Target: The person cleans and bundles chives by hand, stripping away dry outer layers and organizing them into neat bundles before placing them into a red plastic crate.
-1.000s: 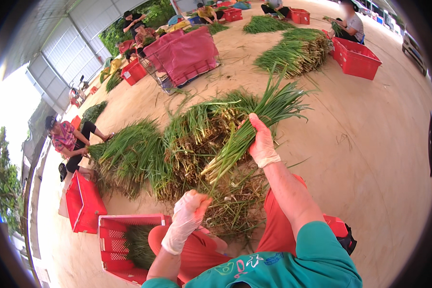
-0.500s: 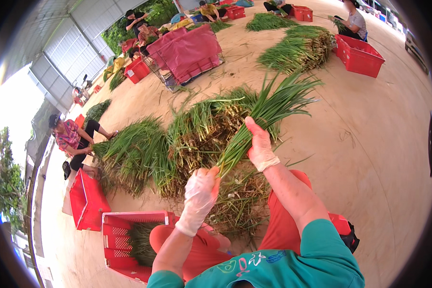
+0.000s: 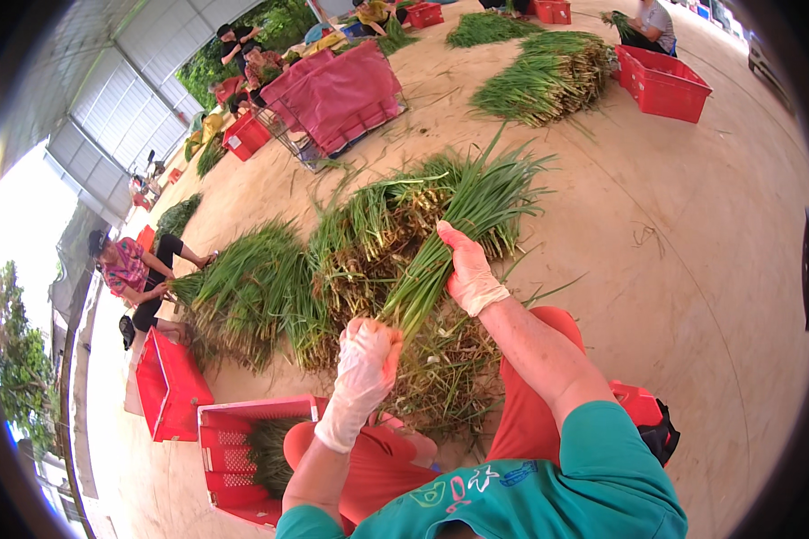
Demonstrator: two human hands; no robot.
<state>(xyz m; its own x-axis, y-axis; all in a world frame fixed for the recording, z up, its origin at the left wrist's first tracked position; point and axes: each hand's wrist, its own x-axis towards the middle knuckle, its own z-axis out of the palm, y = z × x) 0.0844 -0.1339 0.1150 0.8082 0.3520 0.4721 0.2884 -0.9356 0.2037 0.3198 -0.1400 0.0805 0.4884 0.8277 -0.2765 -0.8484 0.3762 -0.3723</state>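
Note:
Slanting up to the right in front of me is a bunch of chives (image 3: pixel 422 278), its long green leaves spreading at the far end. My right hand (image 3: pixel 469 272), in a thin glove, wraps round the middle of the bunch with the thumb on top. At the pale lower ends, my gloved left hand (image 3: pixel 366 361) is closed; its fingers hide just what they pinch there. Behind the bunch lies a pile of chives (image 3: pixel 382 235) with brownish root ends. Loose trimmings (image 3: pixel 445 377) lie on the floor between my knees.
A red crate (image 3: pixel 261 410) holding greens stands by my left knee, with another red crate (image 3: pixel 166 386) beyond it. At left, a seated person (image 3: pixel 130 269) handles another chive pile (image 3: pixel 252 287). Farther off are a pink-draped cart (image 3: pixel 333 99), a chive heap (image 3: pixel 548 76) and several people.
Both hands and the bunch have shifted slightly left and toward me. The left hand has drawn down at the stem ends, while the right keeps its hold. The whole view has also shifted slightly.

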